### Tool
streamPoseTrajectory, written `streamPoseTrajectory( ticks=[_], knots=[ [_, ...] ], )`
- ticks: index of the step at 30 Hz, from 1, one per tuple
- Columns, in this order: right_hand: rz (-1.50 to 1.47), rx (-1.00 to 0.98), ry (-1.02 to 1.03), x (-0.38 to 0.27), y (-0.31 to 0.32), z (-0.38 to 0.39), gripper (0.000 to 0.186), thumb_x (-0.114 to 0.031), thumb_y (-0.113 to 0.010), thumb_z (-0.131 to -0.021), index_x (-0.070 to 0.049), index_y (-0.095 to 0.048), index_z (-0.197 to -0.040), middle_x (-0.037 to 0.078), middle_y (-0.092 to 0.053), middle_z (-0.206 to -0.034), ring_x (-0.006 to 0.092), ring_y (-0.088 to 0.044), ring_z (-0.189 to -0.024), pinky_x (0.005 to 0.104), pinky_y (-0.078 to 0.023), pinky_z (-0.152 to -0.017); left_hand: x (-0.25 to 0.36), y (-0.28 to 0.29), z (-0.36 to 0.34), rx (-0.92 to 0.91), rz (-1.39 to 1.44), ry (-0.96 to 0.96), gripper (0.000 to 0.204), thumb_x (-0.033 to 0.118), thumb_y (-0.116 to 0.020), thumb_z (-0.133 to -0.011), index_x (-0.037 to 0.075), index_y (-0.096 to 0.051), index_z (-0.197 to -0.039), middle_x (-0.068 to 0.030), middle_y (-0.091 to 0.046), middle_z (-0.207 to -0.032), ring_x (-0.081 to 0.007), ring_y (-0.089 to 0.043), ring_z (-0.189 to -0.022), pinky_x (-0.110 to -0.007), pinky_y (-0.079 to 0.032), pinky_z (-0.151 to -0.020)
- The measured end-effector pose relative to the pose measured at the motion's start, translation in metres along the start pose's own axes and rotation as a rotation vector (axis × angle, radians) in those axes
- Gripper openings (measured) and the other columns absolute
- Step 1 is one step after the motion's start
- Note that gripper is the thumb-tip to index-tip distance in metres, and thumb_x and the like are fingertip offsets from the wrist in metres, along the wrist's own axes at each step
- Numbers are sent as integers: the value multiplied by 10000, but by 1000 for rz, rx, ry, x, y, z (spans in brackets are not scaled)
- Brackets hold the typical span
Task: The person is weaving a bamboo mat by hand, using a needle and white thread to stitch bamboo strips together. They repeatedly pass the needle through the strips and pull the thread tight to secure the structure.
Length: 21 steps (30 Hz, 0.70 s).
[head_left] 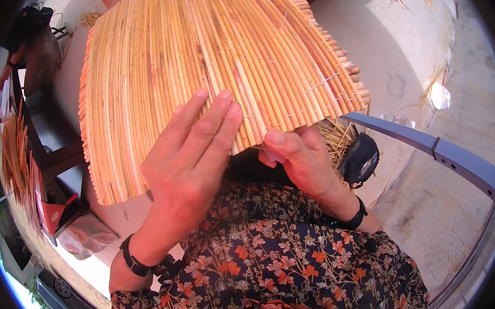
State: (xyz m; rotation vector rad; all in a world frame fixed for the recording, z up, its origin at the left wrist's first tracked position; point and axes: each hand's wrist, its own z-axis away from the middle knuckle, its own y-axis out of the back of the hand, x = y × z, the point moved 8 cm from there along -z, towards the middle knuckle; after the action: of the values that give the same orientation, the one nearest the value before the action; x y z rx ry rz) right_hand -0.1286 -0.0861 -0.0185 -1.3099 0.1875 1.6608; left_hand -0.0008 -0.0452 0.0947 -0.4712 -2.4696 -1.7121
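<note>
In the head view, a broad golden mat of thin, straight stalks (162, 62) lay before your torso. Your left hand (187, 150) rested outstretched fingers on its upper face; its thumb was hidden, so I cannot tell whether it gripped. Your right hand (302, 158) pinched the near edge, thumb on top, above your dark floral-patterned garment (314, 262).

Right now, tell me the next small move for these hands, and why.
Probably press the left hand down lightly to steady the stalk mat: the left fingers lie extended across the top, while the right hand seems to pinch just the near edge, with its thumb at the rim and its other fingers partly hidden.
</note>
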Motion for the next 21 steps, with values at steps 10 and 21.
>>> streamPoseTrajectory(
  ticks=[10, 21],
  knots=[
    [-434, -138, 97, 16, -12, -11, 380, -295, -528, -1047, 19, -538, -1261, 115, -641, -1005, 180, -614, -818, 376, -518, -712, -1, -17, 4, 34, -53, -39, 417, 114, -719, -749, 53, -730, -1161, -113, -692, -1244, -328, -665, -1150, -414, -555, -945],
    [1180, 295, 579, -55, 16, 50, 293, -47, -777, -814, -40, -698, -1096, 106, -658, -980, 216, -669, -840, 320, -503, -675, -28, -32, 4, -157, 361, 176, 324, 113, -824, -732, 58, -755, -1044, -104, -689, -1185, -302, -606, -1161, -384, -491, -963]
  ],
)
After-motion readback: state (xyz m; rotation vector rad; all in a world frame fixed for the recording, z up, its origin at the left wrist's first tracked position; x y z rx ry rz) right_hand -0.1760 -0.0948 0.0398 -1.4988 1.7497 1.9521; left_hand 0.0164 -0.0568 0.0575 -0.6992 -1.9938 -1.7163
